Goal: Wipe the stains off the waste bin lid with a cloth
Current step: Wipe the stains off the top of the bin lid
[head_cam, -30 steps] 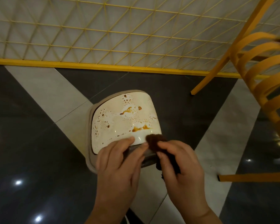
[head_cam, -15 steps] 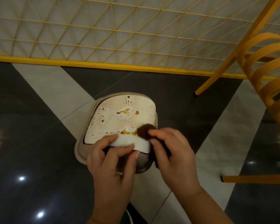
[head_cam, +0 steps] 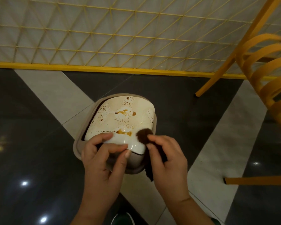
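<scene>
The floor (head_cam: 31,143) is glossy dark tile crossed by pale diagonal bands, with small light reflections. A yellow wire grid fence (head_cam: 104,38) runs along the far edge. An orange slatted chair (head_cam: 266,88) stands at the right.

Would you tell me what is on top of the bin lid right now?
Brown stains and speckles dot the lid. The left hand grips its near edge; the right hand presses a cloth there. Anything beneath them is hidden.

Two bare forearms, no sleeves, left grip (head_cam: 104,158), right grip (head_cam: 167,159)
</scene>
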Tool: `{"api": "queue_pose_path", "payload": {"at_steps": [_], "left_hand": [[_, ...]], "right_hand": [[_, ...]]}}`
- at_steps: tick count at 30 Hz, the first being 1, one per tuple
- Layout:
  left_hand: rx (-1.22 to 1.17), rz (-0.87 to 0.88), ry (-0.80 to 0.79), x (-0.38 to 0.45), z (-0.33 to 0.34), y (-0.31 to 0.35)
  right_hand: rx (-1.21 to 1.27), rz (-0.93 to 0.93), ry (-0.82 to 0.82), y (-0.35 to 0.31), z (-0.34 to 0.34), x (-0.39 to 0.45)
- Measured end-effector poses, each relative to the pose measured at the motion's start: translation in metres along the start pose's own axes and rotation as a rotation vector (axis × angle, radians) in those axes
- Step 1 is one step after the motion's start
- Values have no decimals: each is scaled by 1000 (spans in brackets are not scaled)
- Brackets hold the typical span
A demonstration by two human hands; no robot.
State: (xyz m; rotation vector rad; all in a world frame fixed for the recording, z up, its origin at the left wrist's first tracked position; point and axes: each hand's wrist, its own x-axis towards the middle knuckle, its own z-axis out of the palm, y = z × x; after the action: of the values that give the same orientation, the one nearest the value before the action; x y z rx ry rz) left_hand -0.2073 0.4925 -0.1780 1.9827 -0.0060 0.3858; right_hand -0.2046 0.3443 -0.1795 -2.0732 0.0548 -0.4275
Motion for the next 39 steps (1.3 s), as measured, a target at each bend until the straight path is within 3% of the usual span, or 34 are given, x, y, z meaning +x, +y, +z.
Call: {"api": "queue_pose_path", "payload": {"at_steps": [4,10,14,17,23,29,34,37,39], "left_hand": [[-50,-4,19,3,2,-1],[-70,11,54,2,7,-3],[-70,8,75,2,10,-2],[-88,2,83,2,13,-1],[-84,15,91,4,14,-2],[-95,-17,104,2,16,-2],[-105,-26,107,2,17,1],[-83,-20,103,2,16,1],[-72,-13,108,3,16,1]], "right_hand": [[-22,194,-48,17,4,-33],[61,16,46,-6,9,-26],[239,290,68,-3,14,-5],[205,401,47,1,13,-25],[175,162,67,-13,9,-26],[336,487,106,0,17,20],[262,403,68,-2,20,-42],[175,126,81,-13,14,-28],[152,57,47,-16,13,-1]]}}
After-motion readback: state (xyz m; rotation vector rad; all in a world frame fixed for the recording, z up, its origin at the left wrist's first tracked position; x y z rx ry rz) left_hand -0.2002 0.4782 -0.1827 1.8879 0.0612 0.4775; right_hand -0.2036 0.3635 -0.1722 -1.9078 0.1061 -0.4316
